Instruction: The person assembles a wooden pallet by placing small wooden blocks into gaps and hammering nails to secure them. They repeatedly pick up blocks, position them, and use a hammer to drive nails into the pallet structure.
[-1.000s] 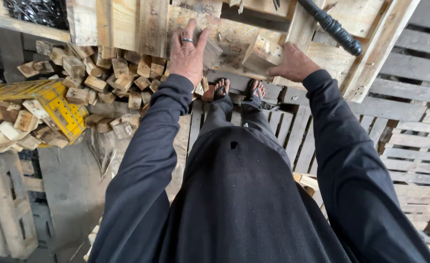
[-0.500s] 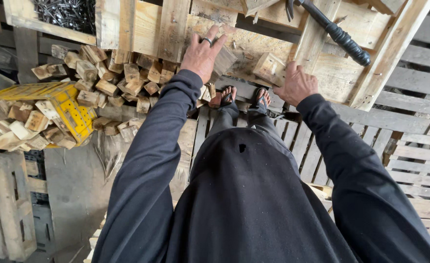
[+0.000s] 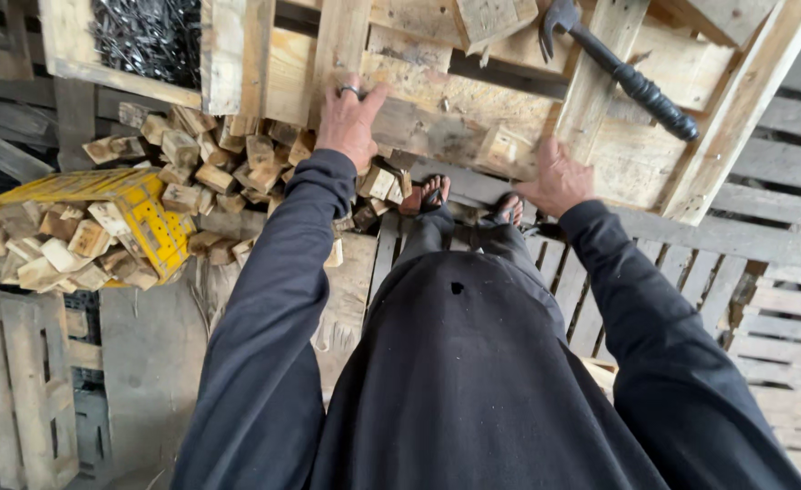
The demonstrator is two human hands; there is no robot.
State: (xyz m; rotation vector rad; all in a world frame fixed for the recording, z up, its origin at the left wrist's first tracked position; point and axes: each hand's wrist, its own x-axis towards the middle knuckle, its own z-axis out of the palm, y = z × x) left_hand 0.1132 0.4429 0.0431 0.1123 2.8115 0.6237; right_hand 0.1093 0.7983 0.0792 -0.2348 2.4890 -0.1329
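My left hand (image 3: 350, 122), a ring on one finger, lies flat with fingers spread on a pale wooden board (image 3: 341, 45) of the pallet frame (image 3: 591, 100) in front of me. My right hand (image 3: 556, 180) rests on a small wooden block (image 3: 506, 150) at the near edge of the frame's flat panel, fingers curled over it. A black-handled claw hammer (image 3: 632, 77) lies on the frame beyond my right hand, untouched. Both arms are in dark sleeves.
A heap of short wood offcuts (image 3: 210, 163) sits left of my feet. A yellow plastic crate (image 3: 101, 222) of blocks lies tipped at the left. A wooden box of dark nails (image 3: 142, 36) is top left. Slatted pallets (image 3: 763, 290) lie underfoot and to the right.
The view has tipped so the pallet frame and hammer sit lower in the picture. Both hands stay on the wood in much the same places.
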